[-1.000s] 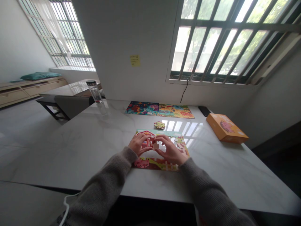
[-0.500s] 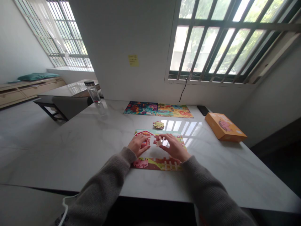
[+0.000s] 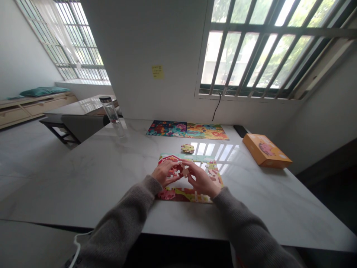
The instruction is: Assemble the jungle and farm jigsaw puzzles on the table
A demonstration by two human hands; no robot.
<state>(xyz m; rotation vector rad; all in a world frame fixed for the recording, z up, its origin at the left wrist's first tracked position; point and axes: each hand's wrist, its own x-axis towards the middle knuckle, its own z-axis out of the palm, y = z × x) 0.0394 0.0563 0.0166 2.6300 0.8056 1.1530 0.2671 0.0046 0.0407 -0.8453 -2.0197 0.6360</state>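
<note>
A partly assembled jigsaw puzzle (image 3: 182,194) lies in front of me, its border joined around a gap where the white tabletop shows. My right hand (image 3: 202,180) grips a puzzle piece (image 3: 186,172) between thumb and fingers, tilted at the gap's left side. My left hand (image 3: 165,174) rests over the red house part of the puzzle, its thumb and forefinger spread around red pieces there. The fingertips of both hands almost meet at the house's right edge. Behind the puzzle is a small pile of loose pieces (image 3: 187,148). My hands cover some of the puzzle.
Two finished puzzles, a dark one (image 3: 167,128) and a yellow one (image 3: 208,131), lie along the wall. An orange box (image 3: 266,150) and a black phone (image 3: 240,130) are on the right. A glass bottle (image 3: 110,109) stands at the far left of the marble table (image 3: 83,175).
My right hand has moved left with the puzzle piece, bringing it against the red house area. My left hand has stayed nearly in place.
</note>
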